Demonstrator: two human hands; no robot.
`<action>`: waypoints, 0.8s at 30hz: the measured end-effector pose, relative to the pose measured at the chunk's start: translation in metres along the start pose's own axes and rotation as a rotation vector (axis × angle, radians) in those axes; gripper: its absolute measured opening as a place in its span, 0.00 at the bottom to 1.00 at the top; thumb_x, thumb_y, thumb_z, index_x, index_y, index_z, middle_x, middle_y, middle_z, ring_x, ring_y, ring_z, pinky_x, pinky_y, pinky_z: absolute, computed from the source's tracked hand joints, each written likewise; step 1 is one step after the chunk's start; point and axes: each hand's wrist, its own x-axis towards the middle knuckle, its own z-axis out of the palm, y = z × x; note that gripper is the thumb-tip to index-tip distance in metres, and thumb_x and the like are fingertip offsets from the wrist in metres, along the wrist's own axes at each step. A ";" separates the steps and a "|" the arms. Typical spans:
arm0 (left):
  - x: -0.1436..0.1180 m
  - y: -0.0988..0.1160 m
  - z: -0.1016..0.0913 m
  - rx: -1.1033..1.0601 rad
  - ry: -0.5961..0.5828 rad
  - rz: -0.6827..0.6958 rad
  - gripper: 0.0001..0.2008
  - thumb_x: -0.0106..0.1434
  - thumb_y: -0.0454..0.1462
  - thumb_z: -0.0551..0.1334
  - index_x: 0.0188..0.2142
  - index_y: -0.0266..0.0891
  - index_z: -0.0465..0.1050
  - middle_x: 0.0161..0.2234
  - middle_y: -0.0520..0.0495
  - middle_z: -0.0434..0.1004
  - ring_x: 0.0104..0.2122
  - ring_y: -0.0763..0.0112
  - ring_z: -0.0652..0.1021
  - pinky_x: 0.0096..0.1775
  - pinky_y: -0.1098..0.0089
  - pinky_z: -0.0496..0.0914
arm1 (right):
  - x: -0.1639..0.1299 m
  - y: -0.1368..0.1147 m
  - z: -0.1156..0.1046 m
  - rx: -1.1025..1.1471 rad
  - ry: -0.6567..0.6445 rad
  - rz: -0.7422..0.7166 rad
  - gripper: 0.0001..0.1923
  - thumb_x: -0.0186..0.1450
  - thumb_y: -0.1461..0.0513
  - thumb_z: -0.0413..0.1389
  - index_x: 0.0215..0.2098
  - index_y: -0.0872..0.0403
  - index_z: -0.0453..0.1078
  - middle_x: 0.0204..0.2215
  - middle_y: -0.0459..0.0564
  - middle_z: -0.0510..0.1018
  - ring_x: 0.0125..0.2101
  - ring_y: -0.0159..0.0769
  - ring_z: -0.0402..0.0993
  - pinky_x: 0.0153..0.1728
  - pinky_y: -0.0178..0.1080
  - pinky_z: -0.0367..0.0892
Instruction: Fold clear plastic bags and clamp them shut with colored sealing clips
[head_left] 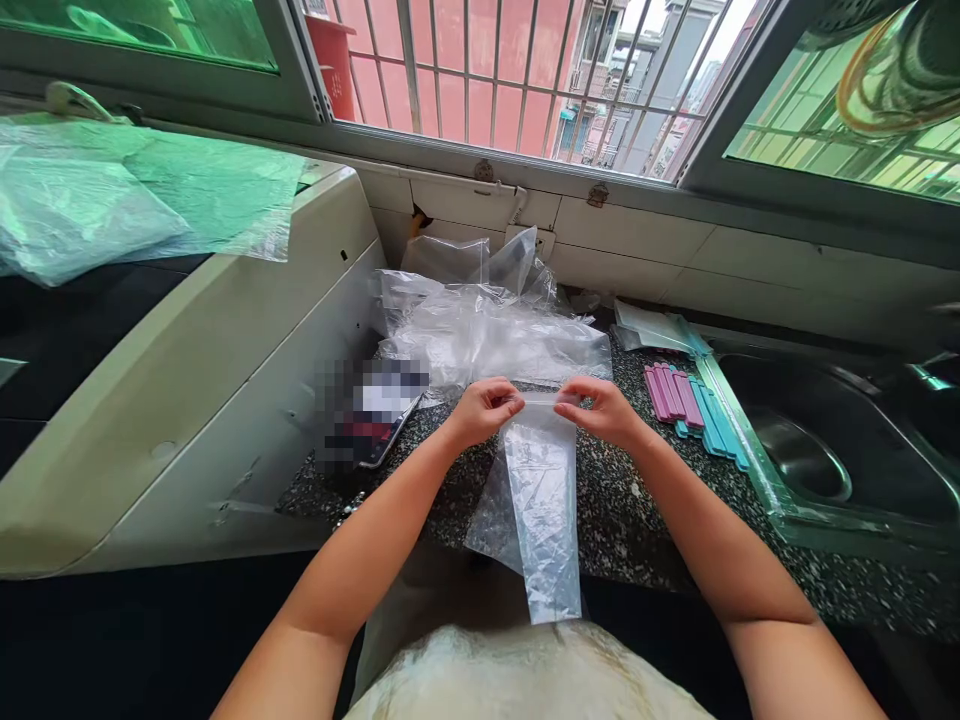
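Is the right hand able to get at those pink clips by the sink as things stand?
Probably yes. The pink clips lie in the open on the counter just beside the right hand, nothing between them. But that hand grips the bag, so it must let go first.

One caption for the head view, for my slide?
Both hands hold a clear plastic bag by its top over a speckled counter.

1 head-worn camera looks forward and down, close over the countertop (637, 520), facing the window (510, 80).

Speckled countertop (622, 520) bears plastic bags (487, 340), sealing clips (690, 405).
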 end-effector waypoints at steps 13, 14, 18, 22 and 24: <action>0.001 0.003 0.000 -0.212 -0.029 -0.095 0.17 0.51 0.47 0.62 0.21 0.34 0.67 0.21 0.52 0.62 0.23 0.78 0.63 0.26 0.74 0.58 | -0.001 -0.003 -0.001 0.111 0.028 0.032 0.13 0.57 0.55 0.55 0.21 0.54 0.67 0.18 0.45 0.68 0.22 0.29 0.60 0.25 0.34 0.57; 0.001 0.004 0.000 -0.246 -0.043 -0.113 0.18 0.50 0.48 0.63 0.20 0.33 0.67 0.21 0.53 0.61 0.23 0.78 0.62 0.25 0.74 0.58 | 0.000 -0.003 -0.001 0.137 0.017 0.047 0.14 0.57 0.54 0.55 0.21 0.55 0.66 0.18 0.44 0.68 0.22 0.28 0.60 0.25 0.34 0.57; 0.002 0.007 -0.001 -0.327 -0.084 -0.158 0.21 0.48 0.51 0.64 0.20 0.33 0.65 0.20 0.54 0.59 0.22 0.79 0.61 0.25 0.75 0.57 | 0.000 -0.001 -0.001 0.194 0.002 0.076 0.16 0.57 0.52 0.55 0.21 0.55 0.66 0.18 0.43 0.66 0.22 0.28 0.58 0.24 0.33 0.56; 0.001 0.004 -0.002 -0.319 -0.112 -0.195 0.19 0.49 0.49 0.63 0.21 0.34 0.64 0.18 0.56 0.58 0.21 0.81 0.60 0.24 0.75 0.55 | 0.000 0.001 0.000 0.167 -0.001 0.061 0.14 0.57 0.53 0.55 0.21 0.55 0.66 0.17 0.44 0.66 0.21 0.28 0.59 0.24 0.33 0.56; 0.001 0.002 -0.002 -0.257 -0.124 -0.209 0.17 0.50 0.46 0.62 0.22 0.34 0.64 0.18 0.56 0.59 0.20 0.80 0.60 0.24 0.76 0.56 | 0.000 0.001 0.002 0.132 0.000 0.053 0.13 0.57 0.55 0.54 0.22 0.55 0.67 0.18 0.44 0.67 0.22 0.28 0.59 0.25 0.33 0.57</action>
